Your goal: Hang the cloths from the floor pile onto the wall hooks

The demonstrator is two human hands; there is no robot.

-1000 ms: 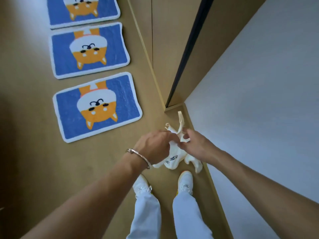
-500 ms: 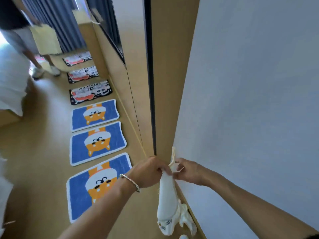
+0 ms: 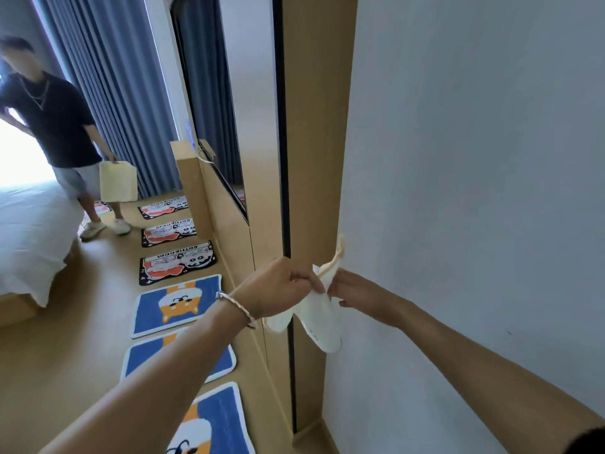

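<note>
A small cream cloth [image 3: 322, 319] hangs in the air between my two hands, close to the white wall [image 3: 474, 191]. My left hand [image 3: 278, 290], with a silver bracelet on the wrist, pinches the cloth's upper edge from the left. My right hand [image 3: 353, 288] pinches it from the right, just below its hanging loop [image 3: 339, 253], which sticks up against the wall's corner. No wall hook and no floor pile are in view.
A wooden door frame [image 3: 314, 158] and a mirror panel [image 3: 248, 109] run along the wall to the left. Several blue dog mats [image 3: 178, 304] and black cartoon mats [image 3: 176, 262] lie on the wooden floor. Another person [image 3: 62, 132] stands at the back left beside a bed [image 3: 29, 231].
Both hands have lifted the cloth from the floor up to about waist height beside the wall. My view has tilted up from the floor to the room.
</note>
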